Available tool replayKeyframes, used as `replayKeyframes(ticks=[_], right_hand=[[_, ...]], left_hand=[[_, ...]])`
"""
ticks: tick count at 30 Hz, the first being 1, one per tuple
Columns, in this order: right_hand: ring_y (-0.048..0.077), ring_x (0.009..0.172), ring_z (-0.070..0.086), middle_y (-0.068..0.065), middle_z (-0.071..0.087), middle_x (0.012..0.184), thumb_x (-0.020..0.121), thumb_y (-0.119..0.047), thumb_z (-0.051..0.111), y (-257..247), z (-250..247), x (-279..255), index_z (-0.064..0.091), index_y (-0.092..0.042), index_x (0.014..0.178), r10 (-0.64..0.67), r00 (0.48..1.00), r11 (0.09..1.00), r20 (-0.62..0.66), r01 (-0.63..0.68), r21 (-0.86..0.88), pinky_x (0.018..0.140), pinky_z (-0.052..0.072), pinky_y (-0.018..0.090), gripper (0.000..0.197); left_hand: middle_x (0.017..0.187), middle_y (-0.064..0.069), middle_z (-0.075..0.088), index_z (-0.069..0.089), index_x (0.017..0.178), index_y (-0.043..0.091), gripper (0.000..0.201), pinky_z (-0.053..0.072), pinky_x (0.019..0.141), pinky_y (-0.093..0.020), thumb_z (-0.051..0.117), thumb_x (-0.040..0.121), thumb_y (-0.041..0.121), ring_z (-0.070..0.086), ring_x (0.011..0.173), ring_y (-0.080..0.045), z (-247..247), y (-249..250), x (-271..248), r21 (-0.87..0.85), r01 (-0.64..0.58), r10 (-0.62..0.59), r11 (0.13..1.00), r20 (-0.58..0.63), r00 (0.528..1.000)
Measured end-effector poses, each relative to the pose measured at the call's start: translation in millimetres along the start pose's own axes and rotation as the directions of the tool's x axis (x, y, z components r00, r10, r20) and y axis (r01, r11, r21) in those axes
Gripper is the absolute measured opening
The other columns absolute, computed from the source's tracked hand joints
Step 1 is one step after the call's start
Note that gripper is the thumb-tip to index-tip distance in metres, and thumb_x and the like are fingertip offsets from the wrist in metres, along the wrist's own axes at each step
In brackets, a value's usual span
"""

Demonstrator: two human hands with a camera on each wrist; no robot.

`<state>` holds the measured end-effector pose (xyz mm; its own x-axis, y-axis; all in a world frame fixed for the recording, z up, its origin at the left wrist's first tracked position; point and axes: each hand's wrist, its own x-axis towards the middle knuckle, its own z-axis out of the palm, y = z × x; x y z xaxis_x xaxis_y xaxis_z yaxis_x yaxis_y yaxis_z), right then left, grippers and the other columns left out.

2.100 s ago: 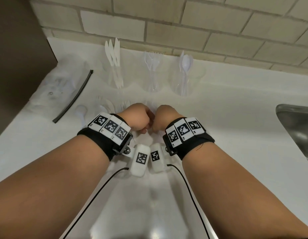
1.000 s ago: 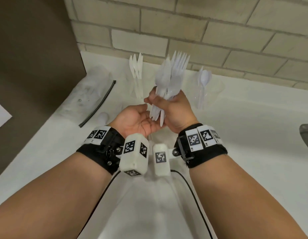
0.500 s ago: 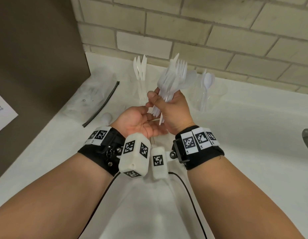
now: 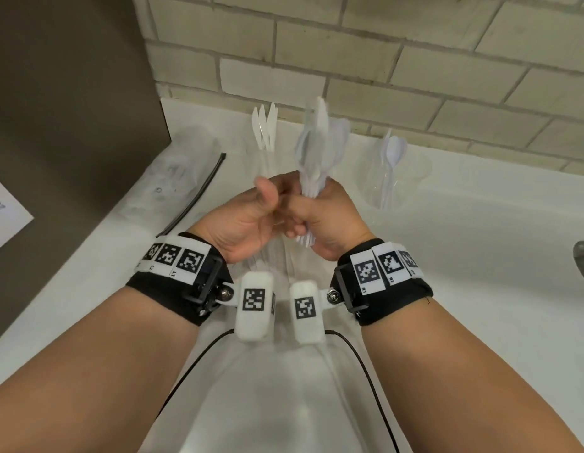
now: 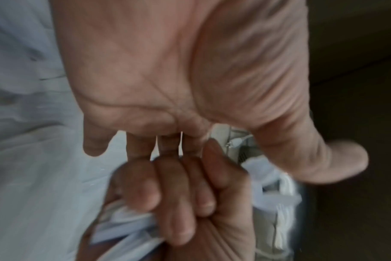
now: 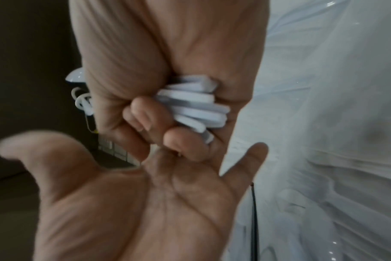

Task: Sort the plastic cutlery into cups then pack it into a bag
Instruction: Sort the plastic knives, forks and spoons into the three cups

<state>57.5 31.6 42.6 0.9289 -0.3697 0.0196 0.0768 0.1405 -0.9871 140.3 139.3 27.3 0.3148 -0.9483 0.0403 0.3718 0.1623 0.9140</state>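
Up off the counter since two seconds back: both hands have risen, and the loose pieces are now one fistful.

Far left, the clear bag [image 4: 183, 178] lies flat with its black zip strip, nothing packed in it yet. Next, a clear cup holds the knives [image 4: 266, 125].

The left hand [image 4: 248, 220] is spread, palm up, fingers touching the right fist from below, gripping nothing.

The right hand [image 4: 326, 217] is clamped round the mixed cutlery bundle [image 4: 320, 148], handle ends poking out under the fist.

Far right, the spoons [image 4: 393, 155] stand in their own cup.

Risk: it's a thick, slick bunch in one fist. Ease that squeeze to pick one piece out and several could slide free or scatter, perhaps tipping a light cup.
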Motion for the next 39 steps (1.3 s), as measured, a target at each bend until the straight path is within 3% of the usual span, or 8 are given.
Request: replayKeyframes(ticks=[5,11,17,23,27,30,34,39], right_hand=[[0.013,0.034,0.044,0.032,0.057,0.068,0.066,0.013,0.055,9.0,12.5,-8.6,0.057,0.013,0.087,0.122,0.974,0.967,0.192,-0.073,-0.244,0.044,0.042,0.025,0.021],[0.017,0.057,0.059,0.007,0.061,0.068,0.075,0.008,0.064,19.7,8.8,-5.1,0.061,-0.006,0.084,0.236,0.961,0.932,0.145,-0.182,-0.315,0.055,0.051,0.030,0.017],[0.013,0.045,0.050,0.008,0.054,0.059,0.074,0.008,0.063,26.0,10.0,-7.4,0.061,-0.004,0.076,0.272,0.951,0.929,0.145,-0.220,-0.297,0.053,0.047,0.028,0.012],[0.011,0.076,0.061,-0.005,0.064,0.083,0.071,-0.036,0.081,4.4,-7.2,4.3,0.062,-0.019,0.089,0.151,0.983,0.886,-0.101,-0.180,-0.428,0.068,0.049,0.025,0.031],[0.015,0.066,0.057,0.000,0.060,0.081,0.078,-0.031,0.076,-15.5,-6.3,11.5,0.061,-0.018,0.085,-0.086,0.964,0.941,-0.251,-0.005,-0.339,0.060,0.049,0.030,0.021],[0.017,0.073,0.061,-0.002,0.062,0.084,0.078,-0.034,0.075,-20.6,-2.4,19.4,0.065,-0.025,0.089,-0.180,0.949,0.905,-0.259,0.057,-0.422,0.075,0.055,0.038,0.017],[0.017,0.069,0.061,-0.004,0.061,0.075,0.073,-0.037,0.078,-21.6,1.9,24.4,0.063,-0.022,0.075,-0.203,0.933,0.866,-0.298,0.030,-0.498,0.074,0.057,0.041,0.022],[0.014,0.062,0.056,-0.005,0.060,0.065,0.083,-0.025,0.070,-24.5,-0.8,26.5,0.062,-0.015,0.065,-0.175,0.925,0.891,-0.339,0.002,-0.454,0.069,0.052,0.036,0.023]], left_hand=[[0.110,-0.021,0.067,0.068,0.104,0.012,0.051,0.056,0.055,-0.048,0.082,0.063,0.039,0.065,0.069,-0.041,19.7,16.9,-1.1,0.388,0.078,-0.007,0.918,-0.182,0.983],[0.087,-0.011,0.076,0.067,0.082,0.010,0.016,0.056,0.075,-0.036,0.064,0.089,0.025,0.072,0.080,-0.023,23.0,13.6,10.0,0.292,0.076,0.072,0.953,-0.463,0.883],[0.063,-0.009,0.068,0.060,0.071,0.013,0.024,0.056,0.083,-0.039,0.064,0.089,0.029,0.072,0.088,-0.024,22.9,5.3,11.4,0.293,0.027,0.098,0.956,-0.403,0.910],[0.048,0.003,0.047,0.056,0.074,0.014,0.028,0.055,0.057,-0.037,0.058,0.093,0.035,0.052,0.045,-0.017,-5.0,5.0,15.3,0.375,-0.095,0.337,0.922,-0.657,0.674],[0.062,-0.002,0.057,0.055,0.107,0.011,0.046,0.053,0.052,-0.036,0.059,0.086,0.051,0.054,0.044,-0.018,-15.4,-5.0,14.7,0.611,0.158,0.286,0.776,-0.564,0.775],[0.069,-0.001,0.057,0.045,0.111,0.010,0.040,0.046,0.044,-0.023,0.060,0.089,0.041,0.055,0.047,-0.018,-10.2,-10.5,15.1,0.711,0.211,0.263,0.671,-0.494,0.829],[0.088,-0.005,0.059,0.042,0.118,0.006,0.050,0.049,0.058,-0.033,0.061,0.088,0.041,0.055,0.062,-0.016,-6.3,-14.0,16.4,0.785,0.235,0.229,0.573,-0.429,0.874],[0.081,0.000,0.054,0.040,0.117,0.012,0.040,0.052,0.052,-0.029,0.059,0.091,0.037,0.056,0.060,-0.016,-1.8,-15.6,13.5,0.751,0.201,0.182,0.629,-0.393,0.902]])
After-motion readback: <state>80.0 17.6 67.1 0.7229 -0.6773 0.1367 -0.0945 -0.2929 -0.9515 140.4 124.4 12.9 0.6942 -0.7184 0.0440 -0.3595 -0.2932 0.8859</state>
